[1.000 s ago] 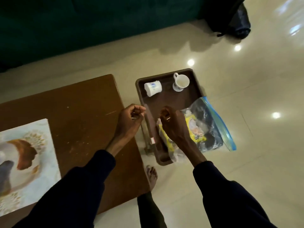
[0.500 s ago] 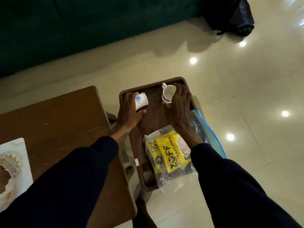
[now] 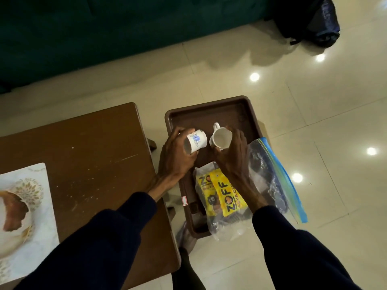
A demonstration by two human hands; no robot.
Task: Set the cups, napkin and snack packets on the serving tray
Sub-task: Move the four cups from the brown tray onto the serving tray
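A brown serving tray (image 3: pixel 211 114) sits low, to the right of the wooden table. Over its middle, my left hand (image 3: pixel 176 155) grips a white cup with a blue flower (image 3: pixel 196 140), tipped on its side with the mouth toward me. Beside it, my right hand (image 3: pixel 234 155) holds a plain white cup (image 3: pixel 221 138) with its mouth facing up and its handle at the far side. A clear zip bag (image 3: pixel 270 176) with yellow snack packets (image 3: pixel 226 195) lies across the tray's near right part and hangs over its edge. No napkin is visible.
The brown wooden table (image 3: pixel 94 155) fills the left, with a patterned placemat (image 3: pixel 25 208) at its left edge. A dark green sofa (image 3: pixel 104 34) runs along the back. A dark bag (image 3: pixel 312 19) lies on the glossy tiled floor at the top right. My foot (image 3: pixel 186 237) shows under the tray.
Both hands went from the snack bag to the two cups at the tray's far end, closed on them and drew them toward the tray's middle. The camera view also shifted.
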